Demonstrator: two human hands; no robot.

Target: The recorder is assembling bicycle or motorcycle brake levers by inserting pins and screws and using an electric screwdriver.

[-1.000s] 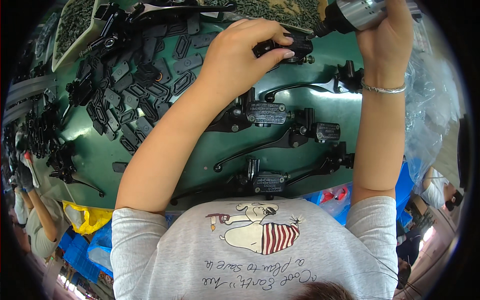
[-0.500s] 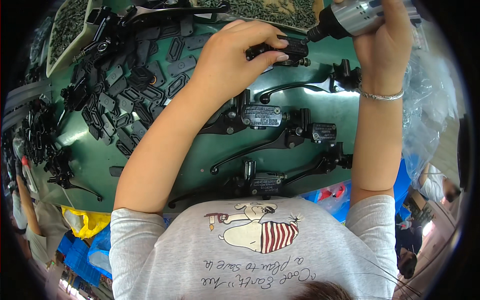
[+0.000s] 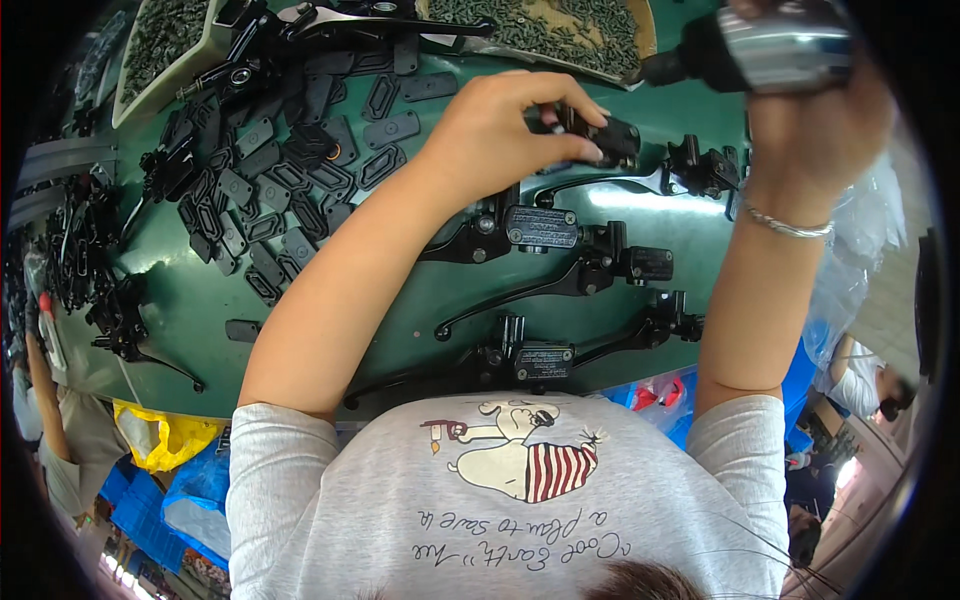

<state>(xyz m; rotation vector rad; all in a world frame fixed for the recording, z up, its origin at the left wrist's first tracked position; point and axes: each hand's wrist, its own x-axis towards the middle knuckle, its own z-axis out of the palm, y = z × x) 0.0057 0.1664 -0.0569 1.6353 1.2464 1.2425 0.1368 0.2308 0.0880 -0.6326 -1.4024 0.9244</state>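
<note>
"Several black lever assemblies [image 3: 545,362] lie nearest, mid-desk [image 3: 185,300], their levers pointing left. They are spread out, perhaps so each can be lifted singly."

"Anything between those and the hands?"

"To the left, flat black plates [image 3: 391,130] sit in a loose heap, probably kept to one side to leave the middle free."

"And the hands?"

"Farther off, the left hand [image 3: 505,125] pinches a black block-like part [image 3: 620,143] between thumb and fingers, likely to steady it. The right hand [image 3: 825,130], blurred, has its fingers wrapped round a silver-and-black power driver [image 3: 790,45], tip pointing left."

"Where is the part, exactly?"

"Partly within the left fingers, its free end jutting right; the driver's tip is farther away, seemingly apart from it. I cannot tell whether the part touches the desk. Farthest back, a tray [image 3: 648,35] holds small screws, presumably within reach."
</note>
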